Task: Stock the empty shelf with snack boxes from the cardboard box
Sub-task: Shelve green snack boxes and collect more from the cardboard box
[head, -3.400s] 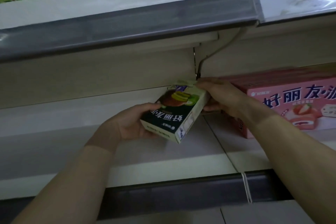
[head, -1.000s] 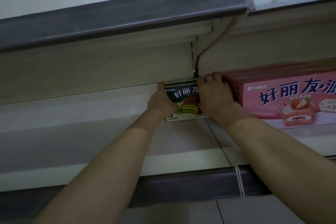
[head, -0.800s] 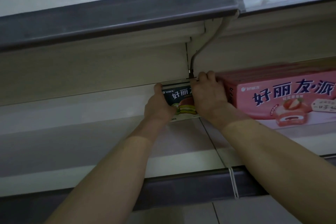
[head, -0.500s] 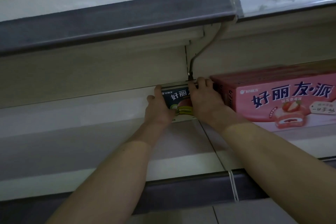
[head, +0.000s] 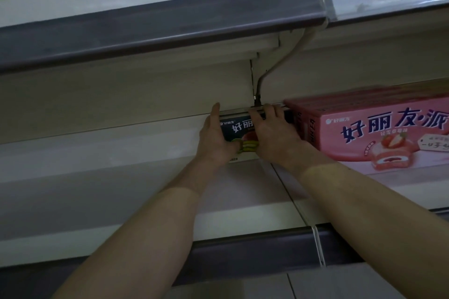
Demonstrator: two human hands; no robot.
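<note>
Both hands are on the dark box [head: 237, 127]. It stands upright at the back of the shelf [head: 121, 177], face out, just beside the pink box [head: 379, 133] on its right. Left hand [head: 213, 139] clasps the left end, fingers up the side, thumb hooked onto the front. Right hand [head: 274, 136] covers the right half of the face, fingers curled over the top edge. The hands are close together with the box clamped between them. Can't tell if the dark box touches the pink one, since the right hand hides the gap. The cardboard box is out of view.

Step looks like seating and squaring the box. To do it well:
- Push it straight back to the back wall [head: 121, 94].
- Slide it right until flush with the pink box.
- Keep the face parallel to the shelf edge and the bottom flat.
- Release one hand at a time so it doesn't tip forward.

Only this one dark box shows, so stocking looks barely begun.
</note>
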